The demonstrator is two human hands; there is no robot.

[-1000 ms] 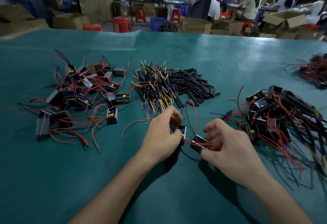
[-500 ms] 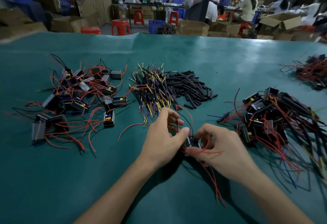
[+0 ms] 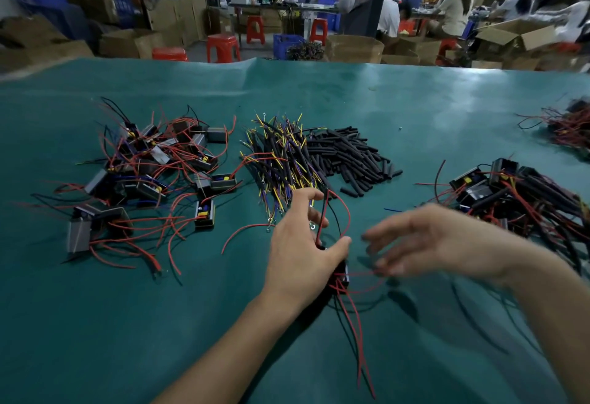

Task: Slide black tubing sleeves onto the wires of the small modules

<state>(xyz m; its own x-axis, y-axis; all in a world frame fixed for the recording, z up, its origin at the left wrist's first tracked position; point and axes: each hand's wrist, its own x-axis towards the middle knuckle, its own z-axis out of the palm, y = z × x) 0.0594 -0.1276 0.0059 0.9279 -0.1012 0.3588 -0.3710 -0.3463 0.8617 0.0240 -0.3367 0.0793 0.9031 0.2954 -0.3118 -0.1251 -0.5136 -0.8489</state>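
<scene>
A small black module sits just below the centre of the frame, mostly hidden under the left hand, whose thumb and curled fingers hold it just over the green table cover. Red wires trail from the module toward the lower edge of the frame, and another red wire with a black one loops up past the left fingers. The right hand hovers just right of the module, blurred, its fingers spread and loosely extended toward the left; thin red wires pass by its fingertips, but whether it touches them cannot be told. Above the hands, in the middle of the frame, lies a heap of black tubing sleeves, and touching its left side a bundle of sleeved yellow and blue leads. At centre left is a scattered pile of modules with bare red wires. At centre right lies another pile of modules, these with black-sleeved wires. A further tangle of red wires sits at the right edge. Beyond the table's far edge, along the top of the frame, are cardboard boxes, red stools and seated people at other benches.
</scene>
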